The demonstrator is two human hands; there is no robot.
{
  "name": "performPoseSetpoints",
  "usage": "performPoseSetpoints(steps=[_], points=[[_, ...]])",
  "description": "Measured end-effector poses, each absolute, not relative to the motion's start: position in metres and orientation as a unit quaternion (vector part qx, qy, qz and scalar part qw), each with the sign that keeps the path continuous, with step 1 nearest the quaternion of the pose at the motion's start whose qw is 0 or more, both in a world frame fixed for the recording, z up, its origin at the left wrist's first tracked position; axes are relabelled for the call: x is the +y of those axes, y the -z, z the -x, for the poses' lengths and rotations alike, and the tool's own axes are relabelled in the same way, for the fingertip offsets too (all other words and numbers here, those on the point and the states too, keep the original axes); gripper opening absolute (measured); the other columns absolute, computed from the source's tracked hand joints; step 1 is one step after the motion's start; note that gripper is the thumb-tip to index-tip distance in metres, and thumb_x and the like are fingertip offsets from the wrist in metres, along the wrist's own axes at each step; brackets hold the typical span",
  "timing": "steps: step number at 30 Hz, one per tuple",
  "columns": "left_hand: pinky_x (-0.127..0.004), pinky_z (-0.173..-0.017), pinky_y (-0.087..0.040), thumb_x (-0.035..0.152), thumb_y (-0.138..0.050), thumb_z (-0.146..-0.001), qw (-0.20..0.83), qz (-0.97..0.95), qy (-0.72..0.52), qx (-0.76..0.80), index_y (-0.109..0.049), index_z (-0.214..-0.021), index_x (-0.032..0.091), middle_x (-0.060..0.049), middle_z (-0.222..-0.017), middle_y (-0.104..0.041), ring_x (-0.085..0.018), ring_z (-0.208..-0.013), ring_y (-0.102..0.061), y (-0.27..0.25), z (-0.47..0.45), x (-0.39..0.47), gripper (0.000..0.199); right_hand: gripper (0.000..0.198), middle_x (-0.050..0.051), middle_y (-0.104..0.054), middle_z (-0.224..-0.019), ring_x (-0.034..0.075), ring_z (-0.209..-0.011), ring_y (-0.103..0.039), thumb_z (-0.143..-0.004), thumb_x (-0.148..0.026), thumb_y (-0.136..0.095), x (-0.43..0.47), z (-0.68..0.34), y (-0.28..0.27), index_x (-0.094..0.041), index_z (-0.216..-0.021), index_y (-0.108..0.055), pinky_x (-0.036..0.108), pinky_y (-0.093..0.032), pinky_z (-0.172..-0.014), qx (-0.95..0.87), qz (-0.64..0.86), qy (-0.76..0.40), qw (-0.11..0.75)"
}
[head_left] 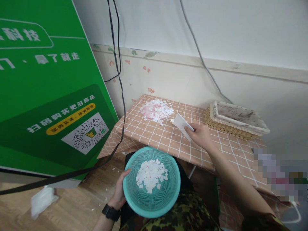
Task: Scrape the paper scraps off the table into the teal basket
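Observation:
My left hand, with a black watch at the wrist, grips the left rim of a round teal plastic colander below the table's front edge. White paper scraps lie in a heap on the colander's bottom. My right hand is closed on a flat white card, held tilted with its lower edge at the tabletop. A few scraps show beside the card's left edge. Farther left on the table is a pile of white and pink paper scraps.
The table has a brown checked tablecloth. A lined wicker basket stands at the back right by the wall. Left is a green printed panel, with a black cable hanging before it. A white bag lies on the floor.

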State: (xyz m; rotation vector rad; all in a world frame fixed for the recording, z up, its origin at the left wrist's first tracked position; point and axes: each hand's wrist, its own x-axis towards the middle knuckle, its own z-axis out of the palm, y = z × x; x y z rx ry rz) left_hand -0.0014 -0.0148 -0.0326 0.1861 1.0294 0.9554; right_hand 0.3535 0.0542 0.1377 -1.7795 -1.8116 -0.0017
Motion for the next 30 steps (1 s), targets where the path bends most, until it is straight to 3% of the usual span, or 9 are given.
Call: performPoseSetpoints(steps=[4,9,14,19,22,30], points=[[-0.037,-0.069,-0.054,0.029,-0.066,-0.072,0.758,-0.081,-0.437,0.477,-0.069,-0.083,0.013,-0.007,-0.074,-0.074,-0.023,-0.065,-0.068,0.032,0.002,-0.015,0.019,0.031,0.0,-0.055,-0.05,0.012,-0.047,-0.049,-0.082,-0.033,-0.047,0.058,-0.356,-0.14,-0.016,-0.074,-0.072,0.025,-0.029,-0.05,-0.677,0.68,0.021,0.281],[-0.036,-0.068,-0.054,0.028,-0.066,-0.072,0.757,-0.084,-0.442,0.473,-0.068,-0.081,0.013,-0.007,-0.072,-0.074,-0.022,-0.063,-0.067,0.03,0.001,-0.016,0.018,0.029,0.0,-0.058,-0.054,0.014,-0.05,-0.052,-0.08,-0.033,-0.049,0.063,-0.361,-0.135,-0.017,-0.082,-0.073,0.025,-0.031,-0.05,-0.662,0.682,-0.014,0.311],[-0.036,-0.065,-0.054,0.028,-0.068,-0.07,0.753,-0.083,-0.445,0.478,-0.068,-0.08,0.013,-0.006,-0.072,-0.073,-0.022,-0.062,-0.067,0.028,0.0,-0.015,0.018,0.029,0.0,-0.056,-0.05,0.014,-0.041,-0.048,-0.074,-0.037,-0.059,0.064,-0.362,-0.118,-0.012,-0.083,-0.071,0.025,-0.032,-0.04,-0.527,0.695,-0.164,0.461],[-0.034,-0.065,-0.054,0.028,-0.068,-0.071,0.75,-0.089,-0.453,0.474,-0.068,-0.079,0.014,-0.005,-0.07,-0.073,-0.021,-0.062,-0.067,0.03,0.0,-0.015,0.016,0.019,-0.005,-0.045,-0.043,0.008,-0.036,-0.037,-0.063,-0.029,-0.071,0.064,-0.352,-0.1,-0.014,-0.069,-0.061,0.022,-0.029,-0.032,-0.325,0.608,-0.363,0.627],[-0.035,-0.065,-0.053,0.028,-0.068,-0.071,0.75,-0.09,-0.449,0.477,-0.069,-0.079,0.014,-0.005,-0.071,-0.073,-0.021,-0.062,-0.067,0.03,0.0,-0.015,0.017,0.022,-0.008,-0.035,-0.04,0.005,-0.036,-0.029,-0.063,-0.026,-0.072,0.066,-0.35,-0.094,-0.017,-0.061,-0.052,0.019,-0.028,-0.032,-0.282,0.575,-0.412,0.648],[-0.036,-0.066,-0.053,0.029,-0.067,-0.072,0.759,-0.085,-0.44,0.472,-0.068,-0.078,0.013,-0.006,-0.071,-0.073,-0.022,-0.062,-0.067,0.026,-0.001,-0.015,0.018,0.018,-0.006,-0.038,-0.048,0.004,-0.04,-0.022,-0.065,-0.02,-0.071,0.071,-0.353,-0.098,-0.018,-0.067,-0.053,0.017,-0.024,-0.029,-0.26,0.542,-0.488,0.633]])
